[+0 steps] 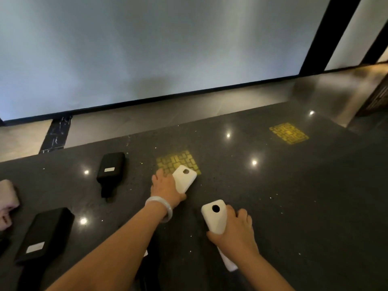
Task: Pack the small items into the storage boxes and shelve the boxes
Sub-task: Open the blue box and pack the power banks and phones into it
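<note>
Down on the dark shiny floor [273, 206], you have a white thing in each hand. Your left hand [165, 189] is curled around one white case [184, 178], out in front near a yellow square patch [178, 161] on the floor. Your right hand [235, 234] is nearer to you and wraps around the other white case [215, 218], with the thumb on its left side and the fingers on its right side. Both cases show a round hole near the top end. Something white also pokes out under your right wrist, but I cannot tell what it is. Your left arm reaches far out and has a pale bangle [161, 208] on the wrist. Your right arm is bent in closer. Two black boxes wait on the left: one black box [111, 168] farther away and one big black box [45, 234] close to you. A pink cloth [7, 201] sits at the left edge. I think you are picking up the small things to pack them. Hold each case snugly so it does not slip on the smooth floor. Lift them straight up, then carry them left to a box. Put them in one at a time, so they lie flat and fit well.
</note>
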